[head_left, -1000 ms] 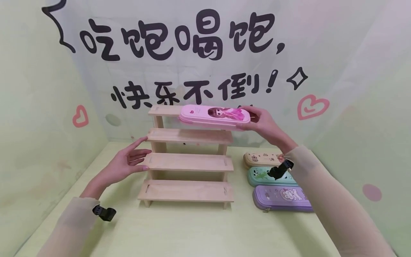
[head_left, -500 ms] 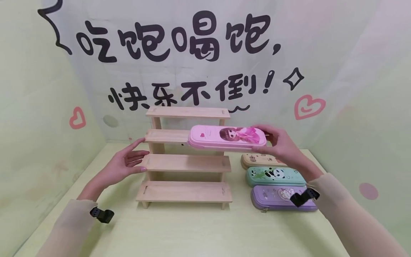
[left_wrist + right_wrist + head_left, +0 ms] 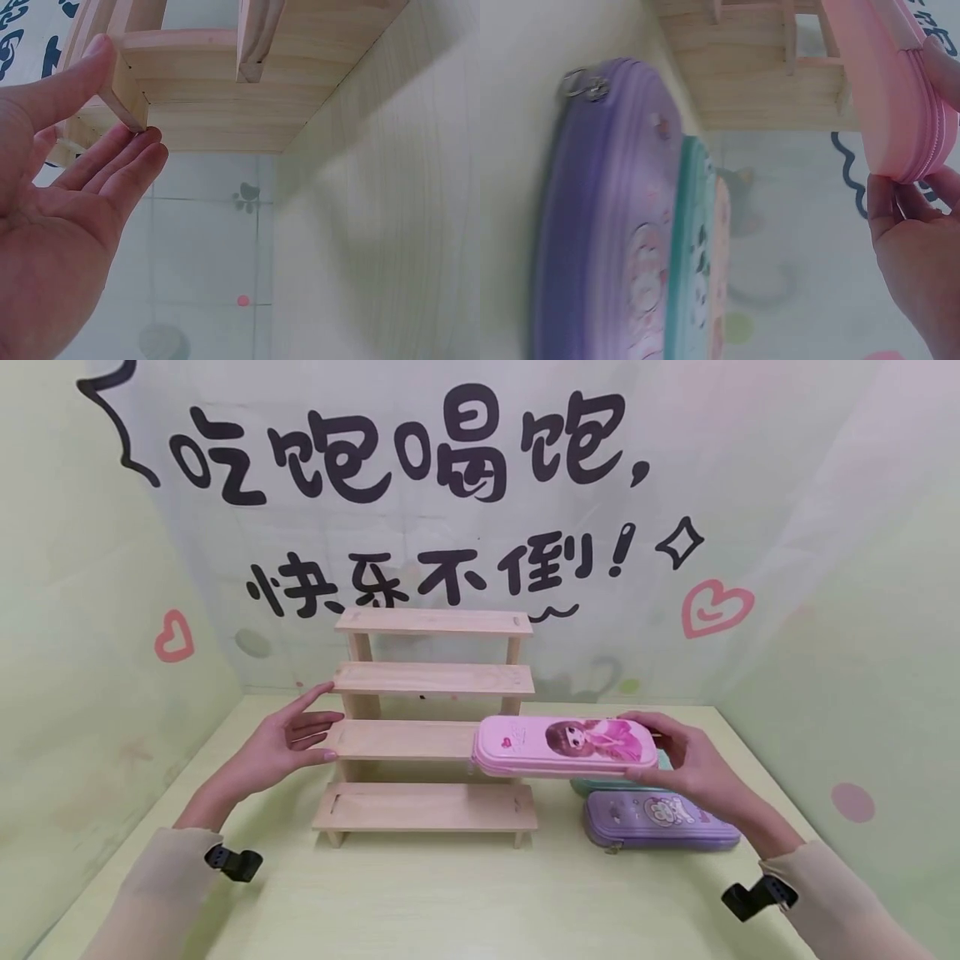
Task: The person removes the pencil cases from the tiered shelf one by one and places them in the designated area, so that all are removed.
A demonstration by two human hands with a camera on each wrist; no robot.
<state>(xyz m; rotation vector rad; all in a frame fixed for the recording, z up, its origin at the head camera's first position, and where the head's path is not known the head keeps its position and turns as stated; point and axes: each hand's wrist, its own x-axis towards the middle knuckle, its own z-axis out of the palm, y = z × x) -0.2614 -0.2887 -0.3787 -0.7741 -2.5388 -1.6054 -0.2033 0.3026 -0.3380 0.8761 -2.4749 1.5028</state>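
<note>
A pink zippered pencil case with a long-haired doll printed on its lid hangs level in the air. My right hand holds it by its right end, thumb in front and fingers behind; the right wrist view shows the fingertips on the zipped end of the pencil case. At the left stands a four-step wooden display rack. My left hand touches the left ends of its middle boards with extended fingers and thumb. Seen from the left wrist, the fingertips and thumb lie about one board end.
Right of the rack, a purple pencil case lies on the table. Behind it are a green pencil case and a beige one, mostly covered by the pink case in the head view. Printed cloth walls enclose the table.
My right hand has brought the pink pencil case down and to the right, from in front of the rack's top step to over the other cases. My left hand stays at the rack.
</note>
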